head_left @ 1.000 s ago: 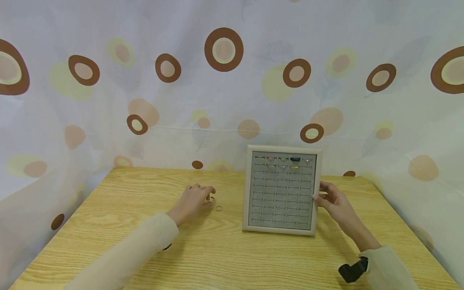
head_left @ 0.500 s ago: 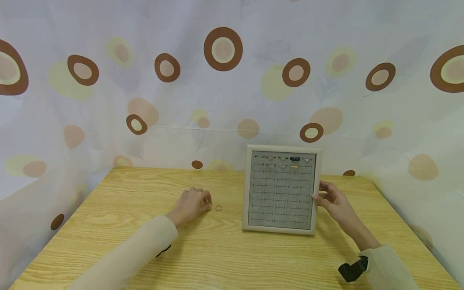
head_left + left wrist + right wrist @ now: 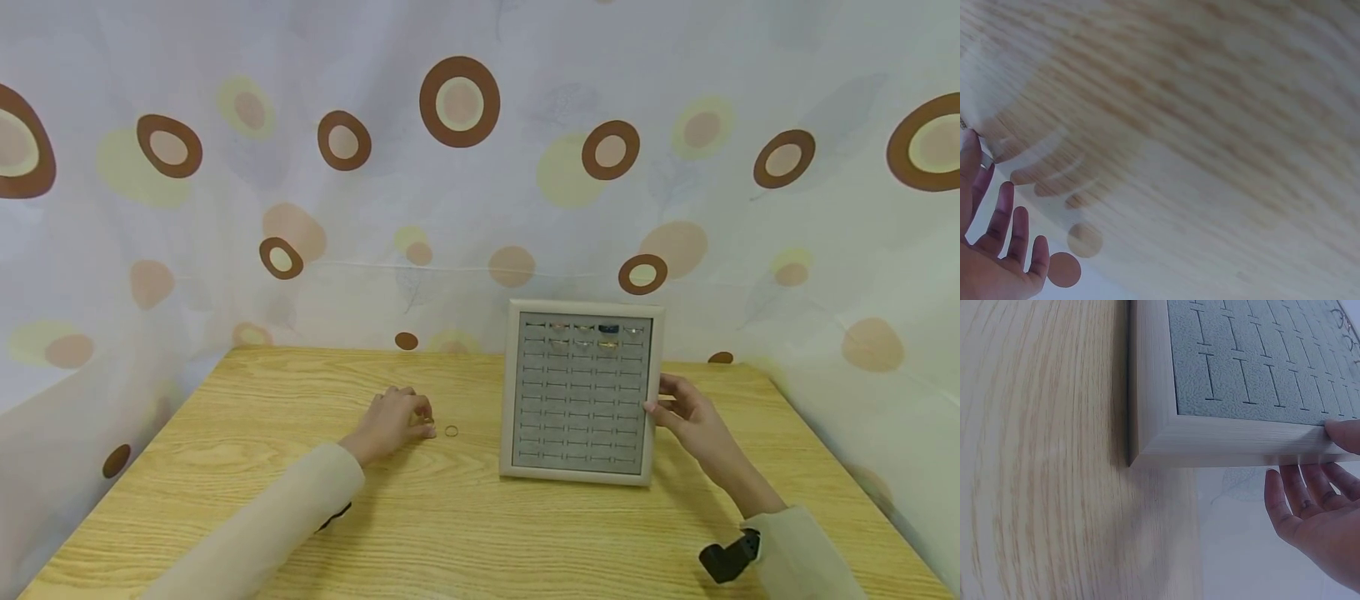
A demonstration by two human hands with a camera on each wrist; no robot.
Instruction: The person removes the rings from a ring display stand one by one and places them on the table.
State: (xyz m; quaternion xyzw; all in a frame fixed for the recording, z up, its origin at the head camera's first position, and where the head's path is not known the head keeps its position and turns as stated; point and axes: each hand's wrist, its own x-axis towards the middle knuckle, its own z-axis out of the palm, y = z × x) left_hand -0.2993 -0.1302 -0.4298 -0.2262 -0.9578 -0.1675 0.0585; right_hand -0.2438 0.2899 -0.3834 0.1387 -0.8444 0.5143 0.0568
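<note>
My left hand [image 3: 390,421] is low over the wooden table, left of the display. In the left wrist view its thumb and index finger pinch a small silver ring [image 3: 986,160], largely covered by the fingertips. Just right of those fingertips a thin ring [image 3: 452,431] lies on the table. A ring display board [image 3: 581,400] with a pale frame and grey slotted padding leans back upright. Several rings sit in its top two rows, among them a dark blue band [image 3: 609,329]. My right hand [image 3: 693,421] grips its right edge, thumb on the front and fingers behind.
The wooden table [image 3: 450,533] runs back to a patterned curtain [image 3: 465,208], which also closes off both sides. A black wrist-worn device [image 3: 727,560] hangs at the right cuff.
My left hand has closed its fingers on the ring that showed at its fingertips and drawn back slightly left. The right hand and the display board stay in place.
</note>
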